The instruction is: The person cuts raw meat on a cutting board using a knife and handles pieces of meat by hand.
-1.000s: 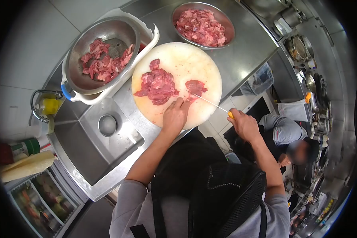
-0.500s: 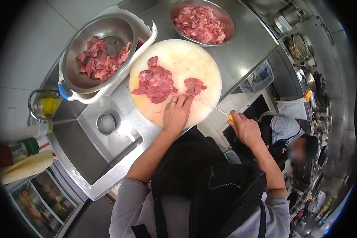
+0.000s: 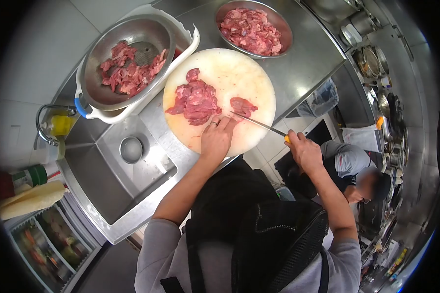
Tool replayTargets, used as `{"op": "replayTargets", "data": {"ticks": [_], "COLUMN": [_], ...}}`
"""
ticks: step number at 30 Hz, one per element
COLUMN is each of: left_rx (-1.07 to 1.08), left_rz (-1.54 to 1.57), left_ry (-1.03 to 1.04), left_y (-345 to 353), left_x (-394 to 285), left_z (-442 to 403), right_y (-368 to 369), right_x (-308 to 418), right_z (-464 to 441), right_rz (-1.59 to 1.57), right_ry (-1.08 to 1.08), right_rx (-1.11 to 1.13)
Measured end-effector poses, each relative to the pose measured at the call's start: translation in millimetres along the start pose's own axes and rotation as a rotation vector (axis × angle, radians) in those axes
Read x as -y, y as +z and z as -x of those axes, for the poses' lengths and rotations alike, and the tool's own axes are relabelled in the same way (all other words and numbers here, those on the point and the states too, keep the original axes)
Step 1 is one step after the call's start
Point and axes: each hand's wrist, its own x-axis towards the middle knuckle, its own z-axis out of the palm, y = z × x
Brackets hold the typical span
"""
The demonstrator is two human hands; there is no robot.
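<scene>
A round white cutting board (image 3: 249,78) carries a pile of raw red meat (image 3: 196,101) on its left half and a smaller meat piece (image 3: 243,106) on its right. My right hand (image 3: 303,150) is closed round the yellow handle of a long knife (image 3: 266,127), whose blade reaches over the board to the lower edge of the small piece. Near the board's front my left hand (image 3: 217,137) has its fingertips down between the pile and the small piece, at a thin scrap of meat beside the blade. What those fingertips press or pinch is too small to make out.
A metal strainer bowl (image 3: 95,73) with meat rests in a white tub (image 3: 194,44) at the left. Another metal bowl (image 3: 284,29) full of meat stands behind the board. At front left is a steel sink (image 3: 107,180). A co-worker (image 3: 349,161) is at the right.
The knife blade has turned, its broad side now showing dark. My left hand shifted slightly at the small meat piece. The co-worker's head and arm have moved, and the view has shifted a little.
</scene>
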Motion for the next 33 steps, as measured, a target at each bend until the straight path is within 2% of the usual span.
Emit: {"op": "replayTargets", "data": {"ticks": [8, 10, 12, 14, 16, 18, 22, 29, 31, 33], "left_rx": [0.0, 0.001, 0.085, 0.058, 0.043, -0.06, -0.019, -0.067, -0.075, 0.034], "left_rz": [0.046, 0.055, 0.018, 0.033, 0.056, 0.125, 0.056, 0.013, -0.001, -0.005], "left_ry": [-0.001, 0.006, -0.012, -0.032, -0.046, -0.067, -0.075, -0.074, -0.071, -0.089], "left_y": [-2.9, -1.0, -0.9, -1.4, -8.2, -11.8, 5.5, 16.4, 16.8, 17.7], "left_x": [0.5, 1.9, 2.0, 1.4, -4.2, -11.7, -14.6, -9.3, -8.6, -7.3], "left_z": [-0.2, -0.8, -0.2, -0.6, -5.0, -11.7, -14.7, -13.4, -12.7, -11.3], "right_y": [1.1, -10.4, -15.1, -21.5, -29.8, -27.6, -17.9, -16.6, -4.9, 6.3], "right_x": [-7.7, -10.4, -10.1, -6.9, -1.0, 2.7, 0.4, 2.2, 4.1, 7.7], "right_z": [-22.6, -20.3, -17.7, -14.8, -5.9, 2.5, 4.6, 13.0, 10.3, -1.5], "right_rz": [-0.222, -0.317, -0.357, -0.403, -0.351, -0.281, -0.102, -0.037, -0.02, 0.002], "right_ry": [-0.046, 0.073, 0.09, 0.102, 0.087, 0.068, 0.017, 0.013, 0.02, 0.022], "right_rx": [0.037, 0.184, 0.134, 0.088, 0.038, 0.034, 0.013, 0.045, -0.019, -0.033]}}
